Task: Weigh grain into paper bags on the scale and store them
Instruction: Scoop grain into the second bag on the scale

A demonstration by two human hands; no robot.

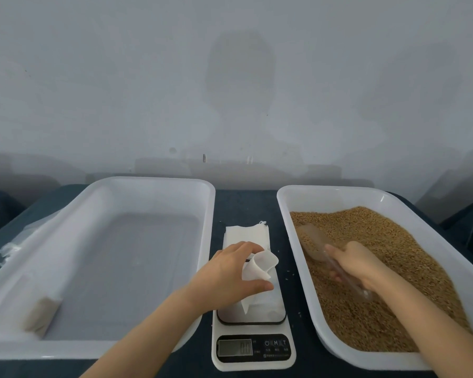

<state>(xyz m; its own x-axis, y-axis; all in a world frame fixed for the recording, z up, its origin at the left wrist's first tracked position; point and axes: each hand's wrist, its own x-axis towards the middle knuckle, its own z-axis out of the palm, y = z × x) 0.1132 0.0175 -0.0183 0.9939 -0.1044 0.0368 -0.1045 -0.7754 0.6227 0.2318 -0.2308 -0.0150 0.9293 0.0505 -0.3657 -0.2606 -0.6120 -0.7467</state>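
Left hand [230,271] grips paper bag [260,268] mouth-open on scale [253,339], ready for filling. Right hand [355,266] clasps scoop [316,248], dug into grain [380,268] to load it.

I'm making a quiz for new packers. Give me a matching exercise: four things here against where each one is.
1. open paper bag
2. scoop
3. filled bag
4. spare bag stack

A. in the left tray
B. on the table behind the scale
C. in the grain, gripped by right hand
D. held over the scale by left hand

Pairs: 1-D, 2-C, 3-A, 4-B
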